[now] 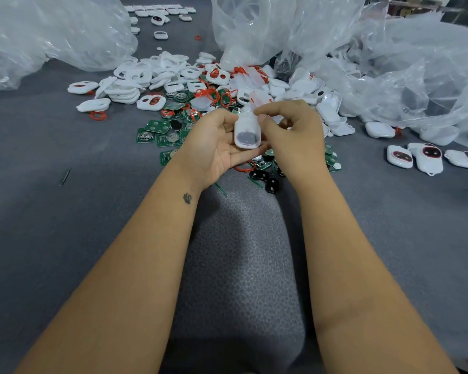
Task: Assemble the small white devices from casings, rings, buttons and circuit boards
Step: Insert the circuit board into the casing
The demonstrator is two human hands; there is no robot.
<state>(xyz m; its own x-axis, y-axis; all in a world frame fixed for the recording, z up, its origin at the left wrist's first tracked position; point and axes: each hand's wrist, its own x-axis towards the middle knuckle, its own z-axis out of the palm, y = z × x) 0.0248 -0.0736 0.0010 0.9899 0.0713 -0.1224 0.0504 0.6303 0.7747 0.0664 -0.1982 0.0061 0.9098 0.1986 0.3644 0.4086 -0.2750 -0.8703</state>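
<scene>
A grey, finely textured counter (pixel 65 238) fills the view. No counter edge is visible on any side. Beyond the hands, crumpled clear plastic bags (pixel 281 28) rise at the far side and spread to the right. Just beyond and under the hands lies a heap of white casings (pixel 130 87), red rings (pixel 98 115), green circuit boards (pixel 157 128) and black buttons (pixel 272 185). To the right of the right hand, three assembled devices (pixel 427 157) lie side by side, apart from the heap. The left hand (pixel 214 147), palm up, cradles a white casing (pixel 247 133) with a dark insert, its fingers curled beneath it. The right hand (pixel 292 133) pinches the casing's upper end between thumb and fingers. Nearer than the hands, and far to their left, the counter is bare grey apart from a small dark stick (pixel 65 177).
</scene>
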